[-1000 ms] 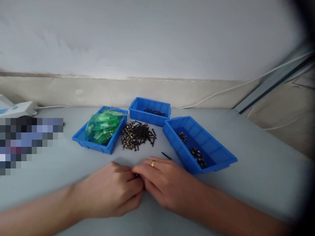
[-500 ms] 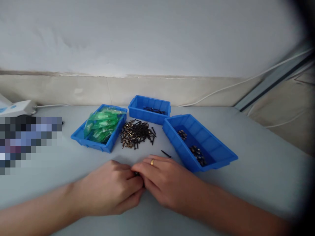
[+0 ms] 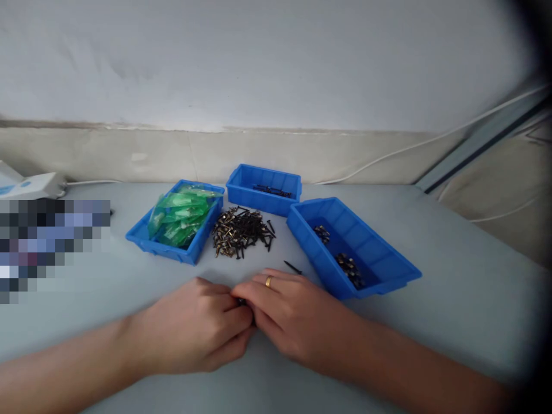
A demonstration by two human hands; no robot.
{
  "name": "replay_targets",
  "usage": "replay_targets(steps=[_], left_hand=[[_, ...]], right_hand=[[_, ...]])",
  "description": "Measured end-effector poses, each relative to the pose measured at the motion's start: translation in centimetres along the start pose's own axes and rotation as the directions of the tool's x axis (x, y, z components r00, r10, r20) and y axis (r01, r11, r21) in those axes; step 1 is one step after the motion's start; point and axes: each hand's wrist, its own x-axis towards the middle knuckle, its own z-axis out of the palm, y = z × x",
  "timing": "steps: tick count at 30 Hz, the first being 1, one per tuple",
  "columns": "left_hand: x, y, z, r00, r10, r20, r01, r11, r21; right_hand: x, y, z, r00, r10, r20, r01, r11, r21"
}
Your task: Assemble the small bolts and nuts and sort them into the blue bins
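My left hand (image 3: 204, 328) and my right hand (image 3: 287, 313), which wears a gold ring, meet above the front of the table. Both are closed, fingertips together around something small and dark, mostly hidden between them. Just beyond lies a heap of dark screws and brassy fasteners (image 3: 241, 230). A single dark screw (image 3: 293, 267) rests by the right hand's knuckles. To the right, a blue bin (image 3: 379, 253) holds two clusters of small metal parts (image 3: 349, 269).
Green plastic packets (image 3: 183, 215) fill a blue bin (image 3: 164, 251) at left. Another blue bin (image 3: 263, 198) with dark screws (image 3: 273, 191) stands near the wall. A white device (image 3: 41, 186) is at far left, beside a pixelated patch. A white cable (image 3: 388, 156) runs at back right.
The whole view has shifted slightly, with the bins a little higher and further right. The hands keep nearly the same closed pose, pressed together.
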Motion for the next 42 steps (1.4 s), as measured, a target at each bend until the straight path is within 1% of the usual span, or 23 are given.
replay_targets(steps=[5,11,17,21,27,37,42], left_hand=[[0.09,0.11,-0.17,0.999,-0.025,0.046,0.025,1.0,0.008],[0.27,0.01,-0.23,0.999,-0.014,0.032,0.013,1.0,0.015],[0.14,0.02,-0.11,0.999,-0.01,0.043,0.009,1.0,0.02],[0.14,0.04,-0.22,0.999,-0.015,0.049,0.014,1.0,0.028],[0.27,-0.09,-0.04,1.0,0.012,-0.021,-0.011,1.0,0.005],[0.18,-0.04,-0.08,1.0,0.004,-0.02,-0.005,1.0,-0.005],[0.28,0.0,-0.21,0.999,0.011,-0.033,-0.011,1.0,0.004]], right_hand=[[-0.01,-0.08,-0.01,1.0,0.018,0.022,-0.019,1.0,0.008],[-0.04,-0.04,0.01,1.0,0.011,0.007,-0.011,1.0,0.026],[0.0,-0.15,-0.06,0.999,0.027,0.024,-0.027,1.0,0.01],[-0.01,-0.08,-0.04,1.0,0.004,0.01,-0.004,1.0,0.012],[-0.04,-0.04,0.0,1.0,-0.002,0.004,0.001,1.0,0.012],[-0.07,-0.07,0.02,1.0,0.001,0.013,-0.001,1.0,0.008],[-0.1,-0.24,-0.05,1.0,-0.011,-0.013,0.011,1.0,0.017]])
